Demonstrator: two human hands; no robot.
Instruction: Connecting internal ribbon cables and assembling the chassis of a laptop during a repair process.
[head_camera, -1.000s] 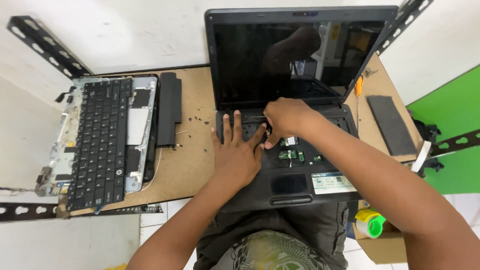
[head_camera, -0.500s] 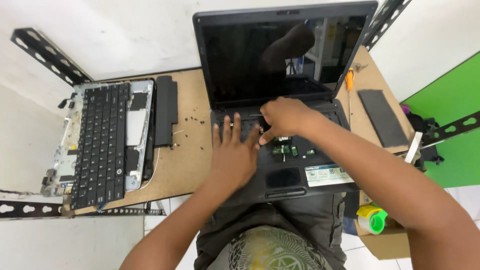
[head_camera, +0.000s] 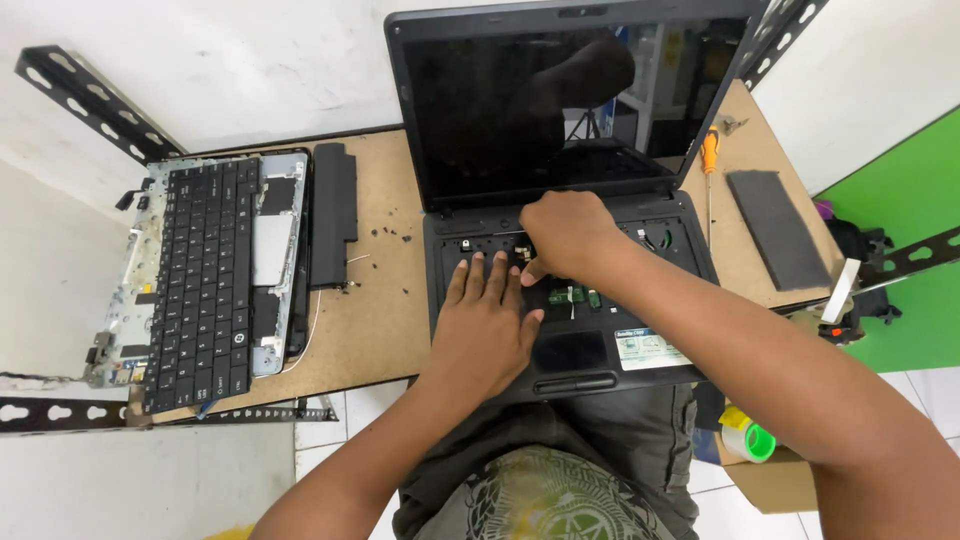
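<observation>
Carefully: my left hand (head_camera: 487, 330) flat, released, steadying laptop (head_camera: 570, 300); right hand (head_camera: 568, 235) pinching part in bay, what exactly I cannot tell; pull gently, straight.

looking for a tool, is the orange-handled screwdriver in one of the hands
No, the orange-handled screwdriver lies on the table right of the laptop, apart from both hands.

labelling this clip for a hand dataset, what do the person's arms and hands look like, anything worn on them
Both arms are bare from the frame edge to the fingers: no sleeves, gloves, watch, rings or bracelets show. The left hand and right hand carry no tape, markings or cables. Clothing appears only lower down: dark grey trousers and a shirt with a pale green pattern.
</observation>
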